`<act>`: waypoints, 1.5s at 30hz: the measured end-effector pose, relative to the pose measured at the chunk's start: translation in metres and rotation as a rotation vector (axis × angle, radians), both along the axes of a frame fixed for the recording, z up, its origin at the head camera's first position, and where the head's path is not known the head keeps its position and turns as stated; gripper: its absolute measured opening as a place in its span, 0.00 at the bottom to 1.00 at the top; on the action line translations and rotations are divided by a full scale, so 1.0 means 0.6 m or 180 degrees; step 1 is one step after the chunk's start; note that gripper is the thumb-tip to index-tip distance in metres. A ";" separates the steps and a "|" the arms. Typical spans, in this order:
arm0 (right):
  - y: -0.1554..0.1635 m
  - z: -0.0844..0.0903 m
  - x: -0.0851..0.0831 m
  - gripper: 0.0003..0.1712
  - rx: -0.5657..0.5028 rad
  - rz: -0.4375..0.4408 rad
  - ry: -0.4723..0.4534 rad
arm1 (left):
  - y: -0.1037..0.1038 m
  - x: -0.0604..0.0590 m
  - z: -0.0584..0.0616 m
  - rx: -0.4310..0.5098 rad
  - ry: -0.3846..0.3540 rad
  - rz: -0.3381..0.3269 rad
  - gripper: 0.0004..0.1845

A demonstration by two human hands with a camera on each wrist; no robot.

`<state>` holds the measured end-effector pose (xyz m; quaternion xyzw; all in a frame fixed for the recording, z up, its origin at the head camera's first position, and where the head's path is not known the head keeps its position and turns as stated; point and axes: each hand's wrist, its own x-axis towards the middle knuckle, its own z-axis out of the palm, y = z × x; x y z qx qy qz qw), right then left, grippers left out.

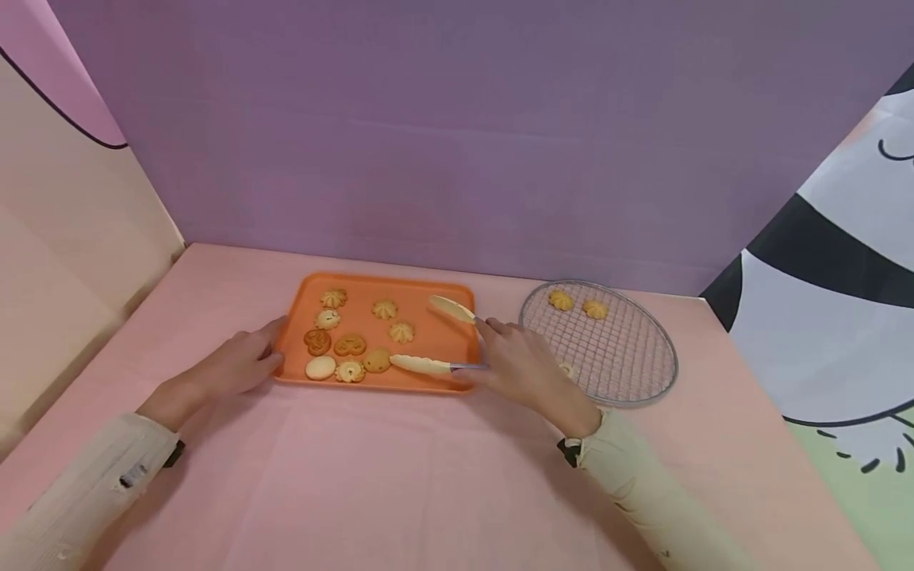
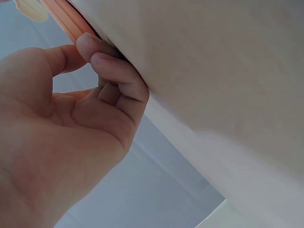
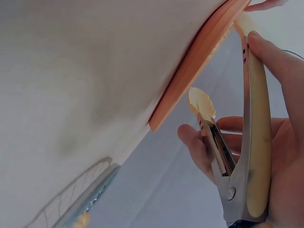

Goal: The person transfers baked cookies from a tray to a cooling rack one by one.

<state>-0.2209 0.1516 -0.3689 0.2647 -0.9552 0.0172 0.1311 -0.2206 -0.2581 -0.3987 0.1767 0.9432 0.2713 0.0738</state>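
The right hand (image 1: 524,366) grips a pair of tongs (image 1: 435,342) at their hinged end, fingers (image 3: 266,54) curled along one arm and the thumb under the other — the two cream tips stand wide apart over the right part of the orange tray (image 1: 309,289), one near its far edge, one just beside a cookie (image 1: 376,361) in the front row. The left hand (image 1: 236,363) rests at the tray's left edge, fingers (image 2: 107,59) loosely bent and touching the rim. On the pink table (image 1: 371,484), just right of the tray, lies a round wire rack (image 1: 628,357) with two cookies — at its far side.
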 end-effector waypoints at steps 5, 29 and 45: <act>-0.007 -0.002 -0.009 0.44 -0.0147 0.0017 -0.0021 | 0.001 0.003 0.005 -0.0002 -0.0011 0.0040 0.35; -0.051 -0.011 -0.010 0.28 -0.0416 0.0030 -0.0305 | 0.004 0.002 0.000 -0.0027 -0.0023 0.0049 0.35; -0.048 -0.003 -0.011 0.22 -0.0388 0.0086 -0.0148 | 0.004 0.003 0.001 -0.0026 -0.0010 0.0043 0.35</act>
